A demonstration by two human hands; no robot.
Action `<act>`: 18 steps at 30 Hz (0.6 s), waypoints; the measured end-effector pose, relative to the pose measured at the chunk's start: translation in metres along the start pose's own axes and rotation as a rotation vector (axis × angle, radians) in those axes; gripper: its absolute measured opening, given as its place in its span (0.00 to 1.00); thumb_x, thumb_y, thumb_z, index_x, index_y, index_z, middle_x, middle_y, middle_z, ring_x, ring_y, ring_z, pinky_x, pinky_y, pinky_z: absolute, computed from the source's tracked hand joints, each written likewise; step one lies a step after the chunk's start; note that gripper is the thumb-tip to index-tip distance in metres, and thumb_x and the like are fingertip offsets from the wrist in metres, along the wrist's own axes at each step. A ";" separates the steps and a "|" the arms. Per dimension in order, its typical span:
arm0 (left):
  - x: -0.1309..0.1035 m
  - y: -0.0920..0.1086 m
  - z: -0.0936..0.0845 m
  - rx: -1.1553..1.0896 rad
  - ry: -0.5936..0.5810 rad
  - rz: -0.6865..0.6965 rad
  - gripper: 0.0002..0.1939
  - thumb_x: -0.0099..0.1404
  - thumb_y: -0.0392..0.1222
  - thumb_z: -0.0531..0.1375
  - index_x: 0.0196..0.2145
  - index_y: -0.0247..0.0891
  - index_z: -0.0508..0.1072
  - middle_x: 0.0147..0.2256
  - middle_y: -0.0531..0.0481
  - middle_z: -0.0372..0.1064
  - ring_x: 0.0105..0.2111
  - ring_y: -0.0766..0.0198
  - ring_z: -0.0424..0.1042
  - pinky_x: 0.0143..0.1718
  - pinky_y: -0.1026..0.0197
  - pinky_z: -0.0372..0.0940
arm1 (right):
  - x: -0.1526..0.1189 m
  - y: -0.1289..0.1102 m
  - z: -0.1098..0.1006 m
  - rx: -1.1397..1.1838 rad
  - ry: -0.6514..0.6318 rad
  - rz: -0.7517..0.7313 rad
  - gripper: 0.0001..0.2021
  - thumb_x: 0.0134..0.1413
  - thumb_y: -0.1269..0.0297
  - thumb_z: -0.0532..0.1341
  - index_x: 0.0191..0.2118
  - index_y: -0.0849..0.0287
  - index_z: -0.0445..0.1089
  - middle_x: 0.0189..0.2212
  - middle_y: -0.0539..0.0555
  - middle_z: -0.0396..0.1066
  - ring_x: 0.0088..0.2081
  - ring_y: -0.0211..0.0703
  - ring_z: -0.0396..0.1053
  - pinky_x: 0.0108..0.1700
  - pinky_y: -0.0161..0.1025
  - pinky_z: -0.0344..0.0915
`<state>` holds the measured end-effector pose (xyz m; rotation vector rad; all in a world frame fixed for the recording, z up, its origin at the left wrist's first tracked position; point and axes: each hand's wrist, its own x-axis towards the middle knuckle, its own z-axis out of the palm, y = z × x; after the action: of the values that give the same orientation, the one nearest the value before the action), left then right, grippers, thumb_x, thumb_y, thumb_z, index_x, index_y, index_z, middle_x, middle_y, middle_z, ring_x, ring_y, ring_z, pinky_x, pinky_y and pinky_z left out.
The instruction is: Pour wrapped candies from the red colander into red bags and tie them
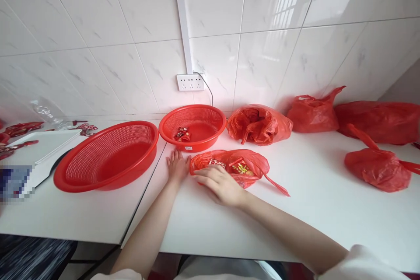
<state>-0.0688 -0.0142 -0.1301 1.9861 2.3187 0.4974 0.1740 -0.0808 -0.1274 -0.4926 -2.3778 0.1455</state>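
An open red plastic bag (259, 160) lies on the white table, with a gold-printed red packet (241, 168) and other wrapped pieces showing inside. Over the bag's left part reaches my right hand (219, 183), its fingers extended and spread a little, with nothing visibly gripped. My left hand (177, 166) rests on the table just left of the bag, fingers apart and pointing at the small red basket (210, 133). A few small wrapped pieces (182, 134) lie in that basket. To the left, a larger red basket (121, 155) has nothing visible in it.
Behind the open bag is a bulky red bag (275, 124). Further right are tied red bags (313, 116), (377, 168) and a long red bag (380, 120). A white tray (42, 144) is at the far left. A socket strip (190, 82) is on the wall.
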 end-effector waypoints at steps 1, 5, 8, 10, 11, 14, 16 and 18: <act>0.003 0.009 0.024 0.012 -0.012 -0.022 0.36 0.66 0.55 0.46 0.62 0.23 0.55 0.63 0.29 0.49 0.65 0.45 0.45 0.63 0.39 0.41 | -0.024 0.007 -0.008 -0.092 0.034 0.040 0.23 0.62 0.74 0.50 0.62 0.56 0.56 0.57 0.57 0.65 0.58 0.45 0.60 0.63 0.51 0.50; 0.013 0.009 0.061 0.074 -0.027 -0.053 0.39 0.67 0.56 0.43 0.65 0.22 0.49 0.66 0.32 0.43 0.67 0.47 0.40 0.64 0.40 0.36 | -0.093 0.037 -0.034 -0.401 0.085 0.248 0.21 0.62 0.74 0.51 0.58 0.52 0.61 0.58 0.57 0.64 0.61 0.49 0.57 0.65 0.61 0.40; 0.017 -0.002 0.061 0.105 -0.022 -0.045 0.39 0.67 0.58 0.42 0.65 0.25 0.48 0.66 0.35 0.43 0.67 0.49 0.40 0.64 0.42 0.36 | -0.112 0.054 -0.048 -0.503 0.226 0.540 0.14 0.62 0.66 0.54 0.51 0.54 0.67 0.60 0.61 0.59 0.63 0.54 0.53 0.64 0.65 0.41; 0.018 -0.005 0.061 0.105 -0.016 -0.046 0.39 0.67 0.59 0.42 0.65 0.27 0.49 0.66 0.36 0.43 0.67 0.51 0.40 0.65 0.43 0.36 | -0.116 0.061 -0.054 -0.476 0.280 0.711 0.11 0.61 0.61 0.56 0.46 0.56 0.70 0.62 0.62 0.54 0.64 0.57 0.50 0.62 0.66 0.44; 0.019 -0.006 0.061 0.103 -0.015 -0.051 0.39 0.67 0.60 0.42 0.65 0.28 0.49 0.66 0.37 0.44 0.67 0.52 0.40 0.65 0.44 0.36 | -0.117 0.063 -0.056 -0.445 0.280 0.758 0.11 0.61 0.59 0.56 0.43 0.55 0.71 0.63 0.62 0.53 0.65 0.58 0.48 0.62 0.66 0.46; 0.019 -0.005 0.062 0.095 -0.017 -0.068 0.37 0.67 0.59 0.43 0.65 0.32 0.51 0.66 0.40 0.45 0.67 0.54 0.41 0.65 0.46 0.36 | -0.119 0.066 -0.058 -0.351 0.259 0.809 0.11 0.61 0.57 0.55 0.40 0.54 0.73 0.64 0.61 0.51 0.66 0.59 0.46 0.61 0.66 0.48; 0.019 -0.004 0.061 0.088 -0.014 -0.076 0.36 0.67 0.59 0.44 0.65 0.33 0.51 0.66 0.41 0.45 0.67 0.54 0.42 0.65 0.47 0.36 | -0.120 0.063 -0.056 -0.308 0.263 0.816 0.11 0.61 0.57 0.55 0.42 0.53 0.73 0.64 0.61 0.50 0.66 0.61 0.46 0.59 0.68 0.50; 0.018 -0.004 0.060 0.079 -0.007 -0.077 0.35 0.67 0.59 0.44 0.64 0.33 0.52 0.66 0.40 0.46 0.66 0.53 0.42 0.65 0.46 0.37 | -0.119 0.060 -0.052 -0.264 0.262 0.793 0.12 0.61 0.58 0.55 0.44 0.51 0.73 0.65 0.60 0.49 0.66 0.64 0.45 0.58 0.71 0.50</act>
<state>-0.0612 0.0153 -0.1850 1.9177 2.4367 0.3998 0.3084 -0.0734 -0.1761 -1.4657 -1.8357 0.1087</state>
